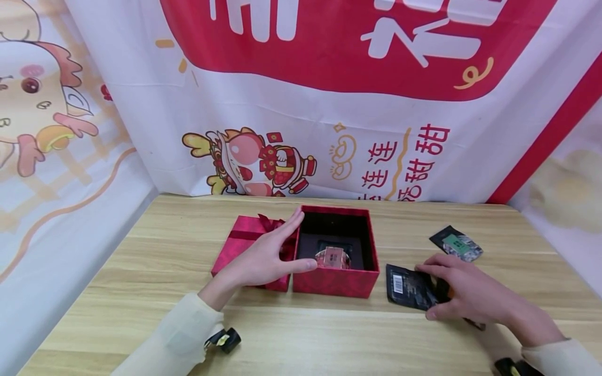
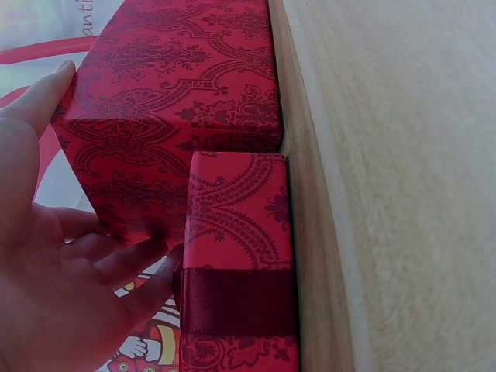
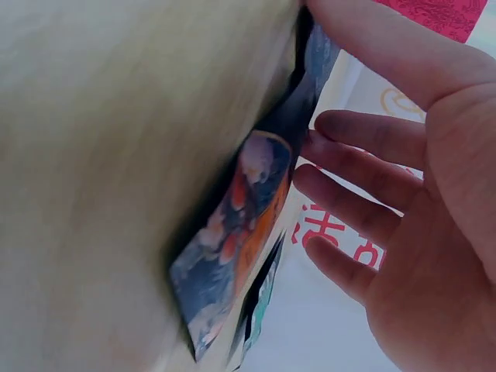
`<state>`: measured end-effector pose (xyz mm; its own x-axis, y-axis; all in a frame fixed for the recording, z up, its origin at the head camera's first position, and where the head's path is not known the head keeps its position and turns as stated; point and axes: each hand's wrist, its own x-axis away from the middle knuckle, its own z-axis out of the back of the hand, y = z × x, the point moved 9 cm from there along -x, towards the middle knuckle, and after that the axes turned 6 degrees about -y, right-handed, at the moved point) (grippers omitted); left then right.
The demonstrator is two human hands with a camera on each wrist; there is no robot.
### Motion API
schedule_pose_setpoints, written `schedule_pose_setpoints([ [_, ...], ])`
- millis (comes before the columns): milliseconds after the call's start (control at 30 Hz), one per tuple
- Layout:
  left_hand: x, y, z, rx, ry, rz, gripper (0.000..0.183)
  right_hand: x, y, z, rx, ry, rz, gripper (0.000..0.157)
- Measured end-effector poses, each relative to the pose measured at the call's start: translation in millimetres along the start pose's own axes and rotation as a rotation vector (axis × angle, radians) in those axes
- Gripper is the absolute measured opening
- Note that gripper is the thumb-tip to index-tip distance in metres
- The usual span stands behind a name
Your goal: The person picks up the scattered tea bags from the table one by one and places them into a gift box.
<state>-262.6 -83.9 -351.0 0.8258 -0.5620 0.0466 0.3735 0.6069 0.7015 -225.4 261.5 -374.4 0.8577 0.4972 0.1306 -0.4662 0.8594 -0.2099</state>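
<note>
Head view: your left hand [image 1: 265, 258] lies flat with straight fingers against the open red box [image 1: 336, 251], beside its lid [image 1: 251, 245].
Right hand: your right hand [image 1: 463, 292] rests relaxed on a black sachet [image 1: 410, 286], gripping nothing.
Place: the sachet lies just right of the box, with a second sachet [image 1: 456, 243] farther back.
Handling: probably light, thin, crinkly and slick; pinch an edge.
Room: bare table [image 1: 141, 292] to the left, with its front edge near.

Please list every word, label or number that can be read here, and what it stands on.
"连连" and "甜甜": red characters on the backdrop banner.
Large white characters at the banner's top: cropped, unreadable.
Barcode on the black packet: too small to read.
Green label on the far packet: blurred.
Item in the red box: print illegible.
</note>
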Motion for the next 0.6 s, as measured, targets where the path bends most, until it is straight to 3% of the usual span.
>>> schedule_pose_setpoints([
  [600, 0.4, 0.6, 0.3, 0.001, 0.002, 0.003, 0.107, -8.2, -0.3, -1.5, -0.039, -0.070, -0.027, 0.079],
])
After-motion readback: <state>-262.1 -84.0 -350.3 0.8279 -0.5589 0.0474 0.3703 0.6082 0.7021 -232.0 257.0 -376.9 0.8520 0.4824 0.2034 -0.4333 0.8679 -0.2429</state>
